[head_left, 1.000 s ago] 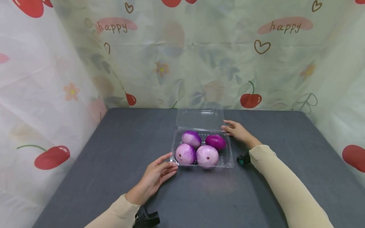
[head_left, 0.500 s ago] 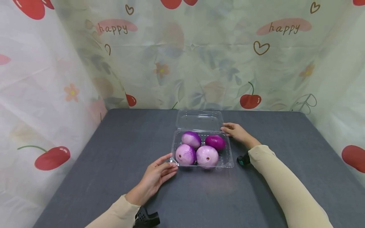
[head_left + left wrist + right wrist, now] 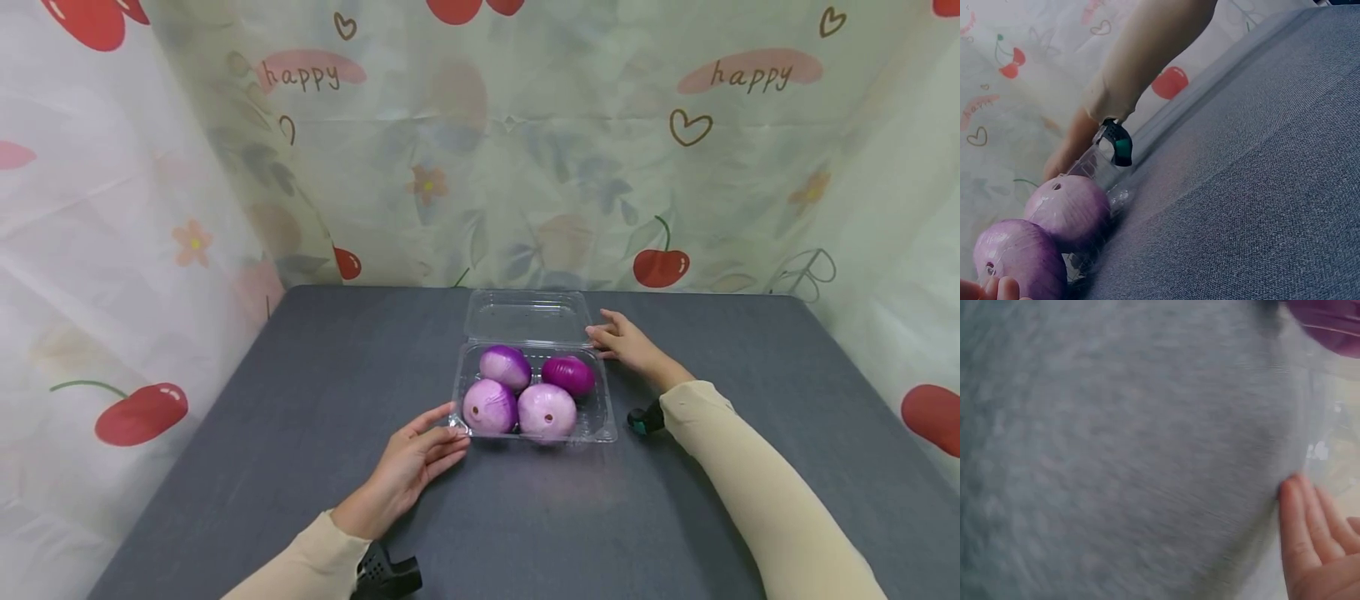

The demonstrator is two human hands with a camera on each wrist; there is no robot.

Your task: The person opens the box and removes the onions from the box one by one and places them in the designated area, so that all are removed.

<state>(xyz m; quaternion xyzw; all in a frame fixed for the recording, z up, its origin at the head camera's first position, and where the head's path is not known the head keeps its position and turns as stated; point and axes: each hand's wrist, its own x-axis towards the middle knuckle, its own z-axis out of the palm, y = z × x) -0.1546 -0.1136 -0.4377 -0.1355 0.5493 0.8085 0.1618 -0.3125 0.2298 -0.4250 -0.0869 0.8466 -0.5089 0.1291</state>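
Fingers of left hand [image 3: 411, 464] resting relaxed against front-left corner of clear clamshell box [image 3: 603, 427]; right hand [image 3: 628, 344] touching lid [image 3: 525, 315] edge, fingers straight. Four purple onions [image 3: 490, 406] inside, mid grey table [image 3: 300, 392].

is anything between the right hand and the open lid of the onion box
Nothing visible. The right hand is at the right edge of the clear lid, which lies folded back on the table behind the box. The four onions sit inside the box, not in the hand's way. The left hand touches the box's front left corner.
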